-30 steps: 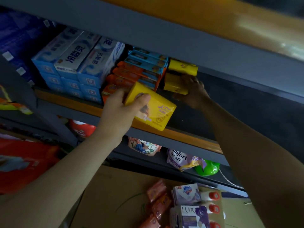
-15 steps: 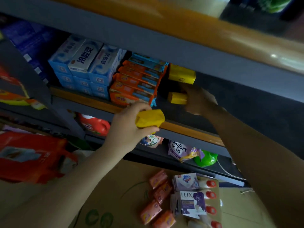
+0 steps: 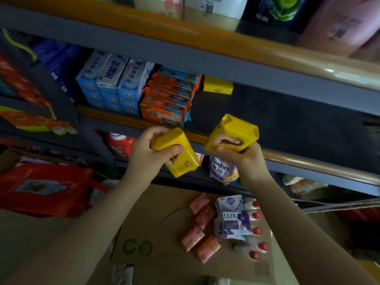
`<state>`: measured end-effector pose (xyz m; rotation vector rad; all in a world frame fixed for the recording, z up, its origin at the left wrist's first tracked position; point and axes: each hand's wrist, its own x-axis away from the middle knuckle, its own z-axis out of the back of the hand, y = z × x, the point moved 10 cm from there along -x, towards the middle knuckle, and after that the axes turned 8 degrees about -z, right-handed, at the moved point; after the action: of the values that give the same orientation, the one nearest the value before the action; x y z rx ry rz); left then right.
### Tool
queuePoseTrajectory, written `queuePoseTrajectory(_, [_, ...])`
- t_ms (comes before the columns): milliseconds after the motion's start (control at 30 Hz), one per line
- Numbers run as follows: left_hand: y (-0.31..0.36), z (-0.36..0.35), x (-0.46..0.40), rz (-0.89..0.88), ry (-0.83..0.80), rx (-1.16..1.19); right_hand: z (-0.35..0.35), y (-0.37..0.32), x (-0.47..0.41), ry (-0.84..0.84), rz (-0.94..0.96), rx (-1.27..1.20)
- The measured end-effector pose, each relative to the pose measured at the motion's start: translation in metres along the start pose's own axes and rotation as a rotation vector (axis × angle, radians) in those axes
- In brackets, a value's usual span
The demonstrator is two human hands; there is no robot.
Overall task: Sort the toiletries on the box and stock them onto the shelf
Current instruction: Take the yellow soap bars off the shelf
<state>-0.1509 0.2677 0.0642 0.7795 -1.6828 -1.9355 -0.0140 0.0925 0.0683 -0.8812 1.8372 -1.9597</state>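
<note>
Each hand — left hand [image 3: 148, 155]; right hand [image 3: 244, 157] — grips glossy yellow packs.

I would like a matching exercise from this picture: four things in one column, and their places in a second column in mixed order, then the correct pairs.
Things:
1. LUX box
2. Comfort pouch
3. orange boxes
4. yellow pack showing a picture

Places:
A. held in the right hand
B. lying on the cardboard box
C. stacked on the shelf beside the blue boxes
D. on the lower shelf, below the hands

Pairs: 1-B, 2-D, 3-C, 4-A
</note>
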Motion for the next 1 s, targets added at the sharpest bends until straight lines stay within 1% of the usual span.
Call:
queuePoseTrajectory(67, [-0.008,-0.003,0.013,0.101,0.033,0.154,-0.006,0.017,0.003,-0.056,-0.112,-0.192])
queuePoseTrajectory(167, [-0.029,-0.007,0.036,0.262,0.112,0.385,-0.021,0.036,0.015,-0.193,-0.264,-0.456])
queuePoseTrajectory(200, [-0.039,-0.011,0.044,0.336,0.128,0.494,-0.025,0.042,0.021,-0.211,-0.327,-0.536])
queuePoseTrajectory(267, [-0.055,-0.029,0.059,0.485,0.122,0.727,-0.030,0.059,0.030,-0.166,-0.496,-0.665])
queuePoseTrajectory(300, [-0.062,-0.037,0.068,0.583,0.127,0.830,-0.031,0.069,0.034,-0.119,-0.580,-0.702])
queuePoseTrajectory(367, [-0.076,-0.045,0.083,0.782,0.208,1.006,-0.031,0.088,0.042,-0.027,-0.722,-0.663])
queuePoseTrajectory(433, [-0.087,-0.048,0.096,0.940,0.297,1.154,-0.037,0.099,0.050,-0.019,-0.814,-0.633])
queuePoseTrajectory(500, [-0.097,-0.051,0.107,1.059,0.333,1.280,-0.045,0.108,0.056,-0.036,-0.882,-0.682])
queuePoseTrajectory(567, [-0.099,-0.053,0.112,1.103,0.302,1.311,-0.049,0.112,0.061,-0.046,-0.911,-0.716])
queuePoseTrajectory(633, [-0.102,-0.053,0.112,1.074,0.260,1.236,-0.050,0.117,0.064,-0.062,-0.927,-0.710])
queuePoseTrajectory(700, [-0.103,-0.050,0.110,1.015,0.200,1.041,-0.047,0.126,0.067,-0.048,-0.954,-0.638])
queuePoseTrajectory(767, [-0.114,-0.040,0.110,0.978,0.214,0.845,-0.039,0.139,0.067,-0.001,-0.953,-0.476])
queuePoseTrajectory(833, [-0.123,-0.026,0.109,0.910,0.215,0.700,-0.025,0.149,0.059,0.070,-0.865,-0.290])
queuePoseTrajectory(867, [-0.132,-0.015,0.108,0.861,0.198,0.579,-0.012,0.152,0.051,0.122,-0.776,-0.136])
queuePoseTrajectory(933, [-0.149,0.010,0.109,0.768,0.123,0.224,0.005,0.145,0.038,0.170,-0.564,0.315])
queuePoseTrajectory(967, [-0.156,0.017,0.111,0.723,0.058,0.066,0.008,0.143,0.033,0.175,-0.495,0.533])
queuePoseTrajectory(1000, [-0.161,0.021,0.112,0.665,-0.002,-0.042,0.007,0.146,0.030,0.160,-0.464,0.679])
